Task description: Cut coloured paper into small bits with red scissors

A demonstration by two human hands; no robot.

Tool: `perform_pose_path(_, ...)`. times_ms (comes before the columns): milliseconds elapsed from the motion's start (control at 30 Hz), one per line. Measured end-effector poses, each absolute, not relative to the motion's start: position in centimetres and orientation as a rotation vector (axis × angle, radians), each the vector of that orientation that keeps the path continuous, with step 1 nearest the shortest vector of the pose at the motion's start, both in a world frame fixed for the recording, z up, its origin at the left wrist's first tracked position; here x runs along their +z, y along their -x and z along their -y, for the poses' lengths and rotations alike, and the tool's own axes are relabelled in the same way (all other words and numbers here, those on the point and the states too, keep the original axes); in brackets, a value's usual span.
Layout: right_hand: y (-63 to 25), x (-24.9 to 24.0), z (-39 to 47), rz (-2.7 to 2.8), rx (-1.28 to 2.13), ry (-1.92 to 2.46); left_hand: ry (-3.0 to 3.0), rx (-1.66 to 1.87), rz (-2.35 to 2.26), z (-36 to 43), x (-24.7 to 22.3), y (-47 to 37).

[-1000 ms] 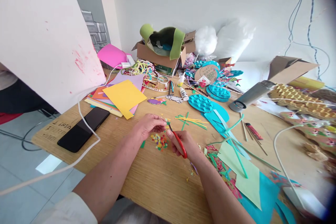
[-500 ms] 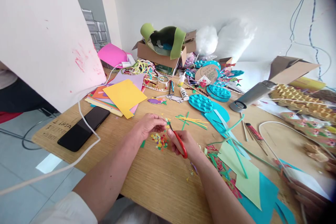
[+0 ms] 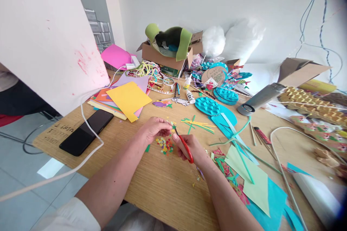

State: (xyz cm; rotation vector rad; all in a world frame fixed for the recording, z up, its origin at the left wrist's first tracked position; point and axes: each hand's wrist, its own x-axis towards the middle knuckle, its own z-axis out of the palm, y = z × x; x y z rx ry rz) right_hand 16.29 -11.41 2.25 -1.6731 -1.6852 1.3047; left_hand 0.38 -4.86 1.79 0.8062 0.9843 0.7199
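One pair of scissors with smooth red handles is gripped in the right hand, its blades at the fingertips of the left hand, which pinches one small green piece. Just below, between the hands, lie many flat, round paper dots, too many and too small to count. Beyond the hands, several thin green and yellow strips cross in a loose pile.

To the left are one flat black phone and one sheet of yellow paper atop a stack of coloured sheets. At the far middle are two flat fish cutouts, one purple and one white, beside two small glue bottles. To the right, one metal flask, cylindrical and grey, lies near one bumpy blue oval.
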Motion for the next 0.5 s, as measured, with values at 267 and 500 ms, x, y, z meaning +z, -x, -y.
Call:
perform_pose_path(267, -16.4, 1.99, 11.35, 1.71, 1.256, 1.711, -0.82, 0.714, -0.991, 4.95, 1.86, -0.34)
perform_pose_path(500, -16.5, 2.02, 11.33, 1.705, 1.253, 1.727, -0.821, 0.714, -0.999, 4.92, 1.92, -0.3)
